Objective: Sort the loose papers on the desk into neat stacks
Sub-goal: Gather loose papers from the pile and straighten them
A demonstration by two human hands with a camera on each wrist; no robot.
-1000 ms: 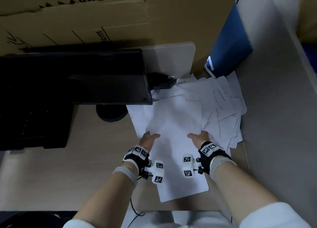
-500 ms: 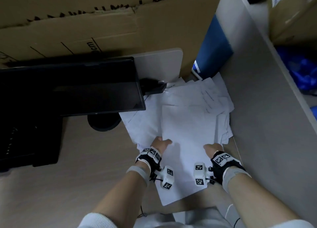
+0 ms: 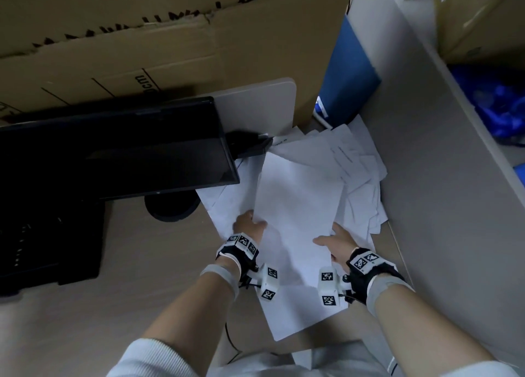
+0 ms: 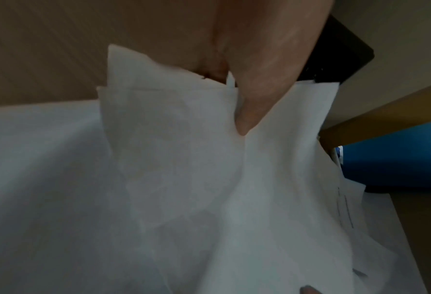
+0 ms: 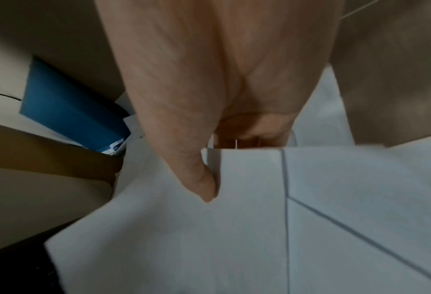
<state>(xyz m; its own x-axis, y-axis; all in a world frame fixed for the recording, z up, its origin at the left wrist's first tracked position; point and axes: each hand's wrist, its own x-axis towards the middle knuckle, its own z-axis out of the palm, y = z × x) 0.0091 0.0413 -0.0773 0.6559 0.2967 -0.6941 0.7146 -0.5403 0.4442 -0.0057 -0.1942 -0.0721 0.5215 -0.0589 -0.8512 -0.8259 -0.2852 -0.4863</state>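
White loose papers in a messy overlapping heap, right of centre, one sheet uppermost.

"cm" printed on the cardboard box, paper print illegible

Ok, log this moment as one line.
step: gathering sheets | left hand: holds left edge of top sheet | right hand: holds its right edge | loose papers: still scattered | monitor: overhangs pile
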